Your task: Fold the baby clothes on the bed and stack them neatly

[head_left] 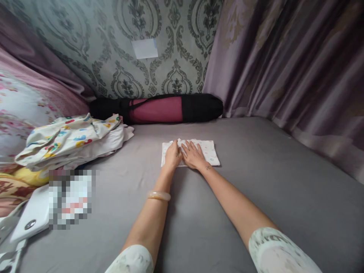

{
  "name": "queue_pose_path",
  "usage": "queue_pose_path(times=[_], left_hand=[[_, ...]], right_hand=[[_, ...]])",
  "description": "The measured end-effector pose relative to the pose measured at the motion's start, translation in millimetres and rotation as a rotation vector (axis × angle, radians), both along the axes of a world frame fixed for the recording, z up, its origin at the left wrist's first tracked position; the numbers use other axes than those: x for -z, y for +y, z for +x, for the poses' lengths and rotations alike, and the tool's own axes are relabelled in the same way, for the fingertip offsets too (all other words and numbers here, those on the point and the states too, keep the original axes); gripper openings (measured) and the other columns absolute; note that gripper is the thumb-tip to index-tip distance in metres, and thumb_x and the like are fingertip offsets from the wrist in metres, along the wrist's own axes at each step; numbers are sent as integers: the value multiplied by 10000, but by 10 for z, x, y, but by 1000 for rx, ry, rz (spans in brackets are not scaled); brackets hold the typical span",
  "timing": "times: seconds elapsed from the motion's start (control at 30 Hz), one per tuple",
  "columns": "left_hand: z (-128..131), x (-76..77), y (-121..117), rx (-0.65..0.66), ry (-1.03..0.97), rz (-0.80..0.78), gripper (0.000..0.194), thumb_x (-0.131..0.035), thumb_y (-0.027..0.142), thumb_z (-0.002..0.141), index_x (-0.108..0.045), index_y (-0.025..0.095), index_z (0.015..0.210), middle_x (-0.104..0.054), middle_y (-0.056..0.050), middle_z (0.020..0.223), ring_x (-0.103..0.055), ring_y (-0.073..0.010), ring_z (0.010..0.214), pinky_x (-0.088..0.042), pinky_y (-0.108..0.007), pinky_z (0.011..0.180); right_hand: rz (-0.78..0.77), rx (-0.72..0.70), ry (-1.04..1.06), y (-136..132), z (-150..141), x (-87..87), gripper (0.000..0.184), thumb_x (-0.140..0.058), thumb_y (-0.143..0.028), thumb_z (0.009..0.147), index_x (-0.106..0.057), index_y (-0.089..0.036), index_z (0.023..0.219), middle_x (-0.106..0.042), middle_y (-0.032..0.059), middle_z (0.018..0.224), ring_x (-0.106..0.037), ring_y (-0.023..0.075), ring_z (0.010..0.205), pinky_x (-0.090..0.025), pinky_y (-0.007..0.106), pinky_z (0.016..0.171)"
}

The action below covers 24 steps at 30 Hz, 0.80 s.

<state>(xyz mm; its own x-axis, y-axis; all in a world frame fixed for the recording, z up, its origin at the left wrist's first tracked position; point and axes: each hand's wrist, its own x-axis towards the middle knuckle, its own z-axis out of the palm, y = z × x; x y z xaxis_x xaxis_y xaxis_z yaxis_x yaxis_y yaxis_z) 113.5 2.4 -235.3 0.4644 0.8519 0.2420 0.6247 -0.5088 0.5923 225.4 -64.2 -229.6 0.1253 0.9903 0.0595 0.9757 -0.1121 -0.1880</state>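
Note:
A small folded white cloth with a faint print lies flat on the grey bed sheet. Both of my hands rest on it, side by side. My left hand pinches a fold of the cloth near its upper middle, fingers curled. My right hand lies flat on the cloth with fingers spread, pressing it down. A pale bangle sits on my left wrist.
A pile of colourful printed and white clothes lies at the left. A black and maroon rolled bag lies along the patterned wall. Purple curtains hang at the right. White items sit at the lower left.

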Motion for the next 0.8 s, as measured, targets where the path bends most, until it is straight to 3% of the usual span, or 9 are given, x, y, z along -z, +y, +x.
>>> queue_pose_path(times=[0.13,0.3,0.53,0.8], left_hand=[[5,35,18,29,5,42,463,-411,122,877,-471,136,1336,-606,-161,1286,-569,-252,1212,-435,-385,1039],[53,44,-6,30,62,67,415,-376,221,946,-475,108,1333,-594,-193,1294,-540,-259,1249,-401,-407,1066],[123,25,-162,83,327,90,526,-299,367,995,-391,113,1446,-354,-169,1540,-235,-310,1462,-178,-536,1176],[133,27,-206,91,432,108,501,-299,366,996,-407,177,1447,-356,-142,1546,-279,-308,1447,-197,-538,1169]], right_hand=[[-34,-48,112,-36,119,-67,593,-204,-406,1003,-273,-151,1534,-230,93,1601,-150,230,1482,-104,492,1182],[10,62,65,-183,326,-115,608,-201,-410,1009,-311,-89,1513,-256,133,1587,-158,245,1479,-67,482,1189],[-7,79,-10,-215,428,-8,573,-260,-415,1006,-336,-156,1512,-256,110,1591,-193,268,1469,-114,499,1179],[47,87,-29,-199,433,67,558,-287,-405,999,-359,-177,1503,-273,100,1587,-220,266,1460,-113,500,1178]])
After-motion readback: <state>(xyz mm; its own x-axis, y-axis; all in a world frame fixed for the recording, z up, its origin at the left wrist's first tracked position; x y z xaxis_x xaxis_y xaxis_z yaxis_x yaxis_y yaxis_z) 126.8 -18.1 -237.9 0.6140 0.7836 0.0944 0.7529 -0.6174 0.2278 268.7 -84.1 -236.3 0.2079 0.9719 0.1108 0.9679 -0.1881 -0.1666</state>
